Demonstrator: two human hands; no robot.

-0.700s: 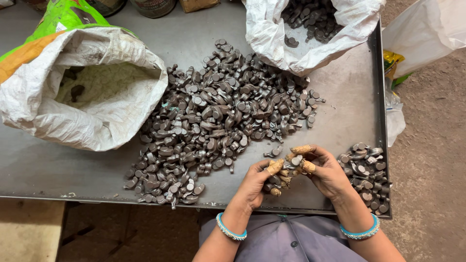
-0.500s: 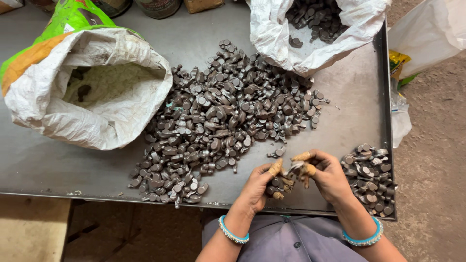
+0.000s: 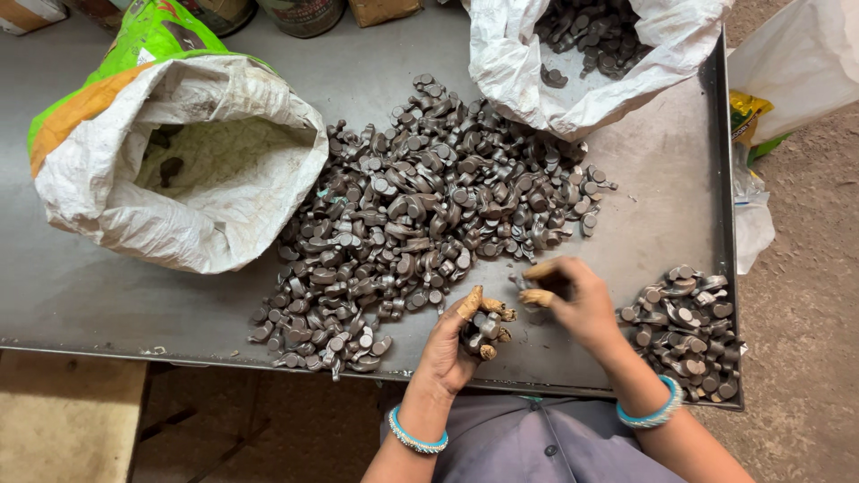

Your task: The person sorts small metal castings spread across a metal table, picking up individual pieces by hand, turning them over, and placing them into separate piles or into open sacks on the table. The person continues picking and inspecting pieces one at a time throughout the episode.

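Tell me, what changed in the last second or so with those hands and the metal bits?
Little. The left hand keeps its grip on a few dark metal pieces; the right hand stays close beside it, fingers pinched, contents hidden. The big pile, small pile and both sacks have not moved.

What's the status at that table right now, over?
Left hand cupping several small metal parts. Right hand pinching one beside the big pile. Small pile at right; nothing blocking.

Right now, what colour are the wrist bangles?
Turquoise bangles, one on each wrist; the head view shows them best.
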